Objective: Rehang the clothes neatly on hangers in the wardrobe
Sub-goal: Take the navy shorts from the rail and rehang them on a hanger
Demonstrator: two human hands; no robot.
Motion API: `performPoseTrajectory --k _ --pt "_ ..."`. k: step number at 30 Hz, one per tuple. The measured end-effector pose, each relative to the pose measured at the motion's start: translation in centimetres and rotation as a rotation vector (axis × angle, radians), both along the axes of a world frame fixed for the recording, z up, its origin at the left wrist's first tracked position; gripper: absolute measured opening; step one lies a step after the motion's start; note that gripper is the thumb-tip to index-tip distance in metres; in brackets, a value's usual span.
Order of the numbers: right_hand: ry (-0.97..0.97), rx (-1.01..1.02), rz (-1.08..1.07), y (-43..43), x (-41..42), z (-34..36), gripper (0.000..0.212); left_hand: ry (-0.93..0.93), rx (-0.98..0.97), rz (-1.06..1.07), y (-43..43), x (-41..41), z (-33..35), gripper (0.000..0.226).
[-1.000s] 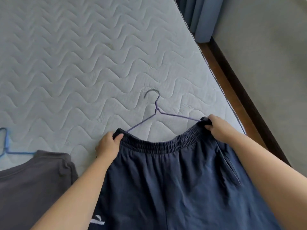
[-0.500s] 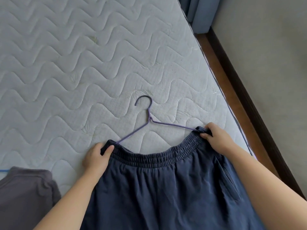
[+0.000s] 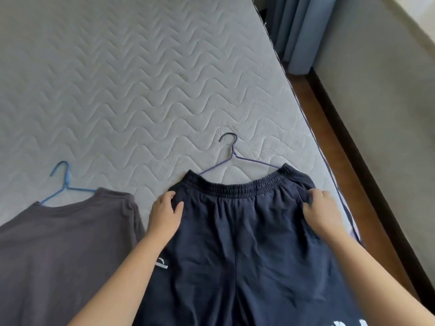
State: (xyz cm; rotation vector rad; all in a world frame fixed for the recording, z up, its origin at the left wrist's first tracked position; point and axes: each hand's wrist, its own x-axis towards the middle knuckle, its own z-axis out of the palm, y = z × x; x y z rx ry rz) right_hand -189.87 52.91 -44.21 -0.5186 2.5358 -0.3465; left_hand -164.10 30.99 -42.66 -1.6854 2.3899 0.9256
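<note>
Shorts (image 3: 247, 236) flat on mattress (image 3: 141, 90), purple hanger (image 3: 233, 153) tucked in waistband; L hand (image 3: 164, 215) & R hand (image 3: 323, 212) each grip side fabric.

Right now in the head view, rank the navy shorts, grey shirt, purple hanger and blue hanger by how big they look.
1. Navy shorts, though cut off by the frame.
2. Grey shirt, also cut off.
3. Purple hanger and blue hanger: alike, both partly hidden under clothes.

Soft, even daylight, faint shadows, no glare; wide-angle bending at edges, slight softness throughout.
</note>
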Motion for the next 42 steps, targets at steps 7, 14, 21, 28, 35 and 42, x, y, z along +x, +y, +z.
performPoseTrajectory --k 7,14,21,28,35,42 --pt "-0.153 -0.086 -0.044 10.8 12.0 5.6 0.032 0.063 -0.026 0.114 14.4 12.9 5.4 0.026" --pt "-0.418 0.013 -0.095 18.9 20.1 9.2 0.023 -0.139 0.244 0.085 26.8 18.7 9.3 0.011" --pt "-0.386 0.214 0.341 22.3 21.4 13.1 0.012 -0.178 0.350 0.130 28.6 21.6 13.6 0.006" --pt "-0.335 0.220 0.420 22.5 21.0 14.5 0.010 -0.097 0.288 0.371 29.6 27.0 16.9 0.012" --pt "-0.321 0.153 0.380 22.9 23.1 12.7 0.027 0.034 0.320 0.673 35.4 34.8 15.2 0.018" --pt "-0.290 0.017 0.417 23.9 31.4 14.4 0.030 0.185 0.319 0.918 39.0 41.9 15.3 0.026"
